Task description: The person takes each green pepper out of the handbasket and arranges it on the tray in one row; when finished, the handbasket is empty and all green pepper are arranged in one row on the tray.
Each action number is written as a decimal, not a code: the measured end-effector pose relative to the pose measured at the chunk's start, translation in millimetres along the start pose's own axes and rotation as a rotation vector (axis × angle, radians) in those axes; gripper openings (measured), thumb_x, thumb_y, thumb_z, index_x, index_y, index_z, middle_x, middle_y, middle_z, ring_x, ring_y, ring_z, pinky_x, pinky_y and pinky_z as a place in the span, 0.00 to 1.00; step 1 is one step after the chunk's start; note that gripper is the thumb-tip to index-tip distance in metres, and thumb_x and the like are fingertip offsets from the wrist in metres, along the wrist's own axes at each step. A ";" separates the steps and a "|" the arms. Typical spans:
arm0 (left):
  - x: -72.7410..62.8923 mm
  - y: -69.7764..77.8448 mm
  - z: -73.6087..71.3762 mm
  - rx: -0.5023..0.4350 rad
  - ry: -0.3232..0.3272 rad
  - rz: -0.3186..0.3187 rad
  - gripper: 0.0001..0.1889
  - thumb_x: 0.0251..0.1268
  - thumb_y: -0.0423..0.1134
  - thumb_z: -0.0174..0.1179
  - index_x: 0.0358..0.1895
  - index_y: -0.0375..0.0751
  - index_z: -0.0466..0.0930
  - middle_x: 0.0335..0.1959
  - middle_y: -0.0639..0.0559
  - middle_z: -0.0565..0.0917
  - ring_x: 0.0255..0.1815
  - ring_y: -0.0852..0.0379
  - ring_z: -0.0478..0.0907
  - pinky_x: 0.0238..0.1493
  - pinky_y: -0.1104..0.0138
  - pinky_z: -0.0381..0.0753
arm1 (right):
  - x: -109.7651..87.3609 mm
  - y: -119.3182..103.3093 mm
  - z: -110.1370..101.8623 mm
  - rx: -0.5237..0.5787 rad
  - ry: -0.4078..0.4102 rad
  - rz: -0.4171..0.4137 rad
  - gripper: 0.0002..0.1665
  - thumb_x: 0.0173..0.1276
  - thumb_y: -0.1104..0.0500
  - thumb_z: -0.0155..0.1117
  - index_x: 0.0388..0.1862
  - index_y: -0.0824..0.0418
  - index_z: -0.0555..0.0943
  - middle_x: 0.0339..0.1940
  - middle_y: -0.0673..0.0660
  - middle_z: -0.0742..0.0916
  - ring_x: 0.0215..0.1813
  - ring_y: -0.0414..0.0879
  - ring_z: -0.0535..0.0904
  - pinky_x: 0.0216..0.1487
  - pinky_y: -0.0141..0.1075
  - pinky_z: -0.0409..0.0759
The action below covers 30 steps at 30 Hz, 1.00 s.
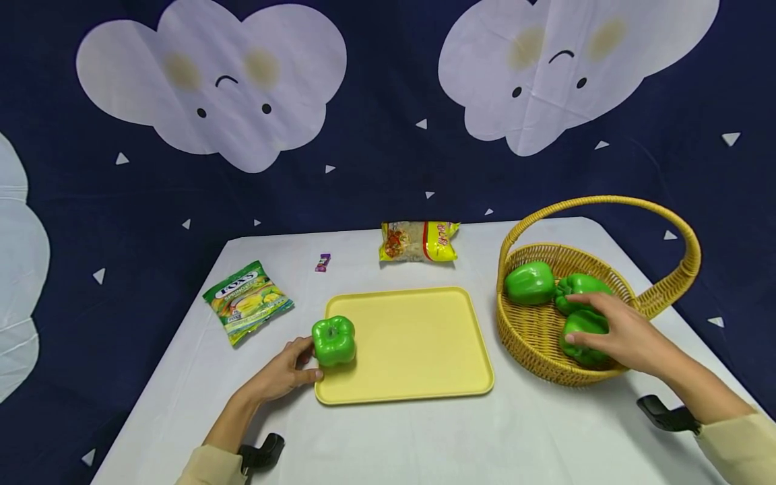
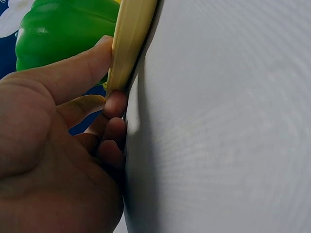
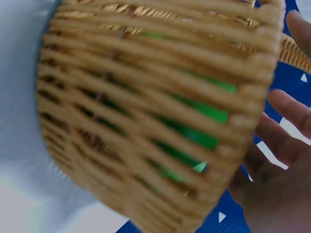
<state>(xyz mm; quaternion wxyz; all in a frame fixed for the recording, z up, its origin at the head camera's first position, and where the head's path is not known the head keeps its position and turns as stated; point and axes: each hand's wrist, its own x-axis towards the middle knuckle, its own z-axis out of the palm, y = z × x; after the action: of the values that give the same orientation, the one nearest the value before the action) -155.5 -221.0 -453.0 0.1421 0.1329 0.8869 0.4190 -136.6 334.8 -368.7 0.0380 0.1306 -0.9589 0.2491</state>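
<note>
My left hand is at the left rim of a yellow rectangular tray. In the left wrist view, its thumb touches the rim while curled fingertips meet the tray's edge low by the table. A green bell pepper sits at the tray's left end, beside these fingers. Over a wicker basket, my right hand has thumb and fingers spread above a green bell pepper. Two more bell peppers lie in the basket, one at the left and one behind.
A green candy bag lies left of the tray, with a small purple wrapped candy behind it. The yellow noodle packet is near the table's back edge. The basket's tall handle arches up behind my right hand.
</note>
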 end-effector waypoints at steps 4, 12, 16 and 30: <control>-0.2 0.6 0.1 -0.006 0.000 -0.008 0.36 0.53 0.43 0.67 0.67 0.39 0.65 0.46 0.47 0.72 0.50 0.51 0.64 0.55 0.57 0.66 | -1.8 9.9 1.3 -0.024 0.003 -0.054 0.37 0.53 0.50 0.73 0.59 0.62 0.72 0.57 0.68 0.76 0.57 0.64 0.69 0.50 0.50 0.68; 0.1 0.9 0.4 -0.005 -0.002 -0.011 0.36 0.53 0.43 0.67 0.66 0.40 0.65 0.46 0.47 0.72 0.49 0.51 0.64 0.54 0.59 0.65 | -4.0 21.7 0.7 -0.051 -0.003 -0.095 0.35 0.52 0.47 0.73 0.58 0.57 0.75 0.56 0.60 0.78 0.54 0.26 0.62 0.45 0.22 0.63; 0.1 1.2 0.6 -0.009 -0.001 -0.010 0.36 0.53 0.43 0.67 0.66 0.40 0.65 0.46 0.47 0.72 0.49 0.51 0.64 0.54 0.58 0.65 | -4.7 25.4 0.0 -0.053 -0.017 -0.101 0.36 0.51 0.46 0.74 0.58 0.56 0.75 0.55 0.60 0.79 0.52 0.20 0.58 0.44 0.23 0.63; -0.6 0.8 -0.2 -0.012 -0.003 0.009 0.35 0.53 0.42 0.67 0.66 0.39 0.66 0.45 0.46 0.71 0.48 0.51 0.63 0.53 0.59 0.65 | -7.1 33.0 1.9 -0.098 -0.020 -0.138 0.37 0.48 0.48 0.76 0.57 0.54 0.75 0.54 0.60 0.80 0.54 0.34 0.64 0.46 0.33 0.66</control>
<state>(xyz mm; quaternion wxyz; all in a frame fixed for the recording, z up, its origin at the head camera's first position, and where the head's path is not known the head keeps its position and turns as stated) -154.9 -220.9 -452.2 0.1423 0.1369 0.8836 0.4246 -138.7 363.3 -386.8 0.0518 0.1970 -0.9589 0.1975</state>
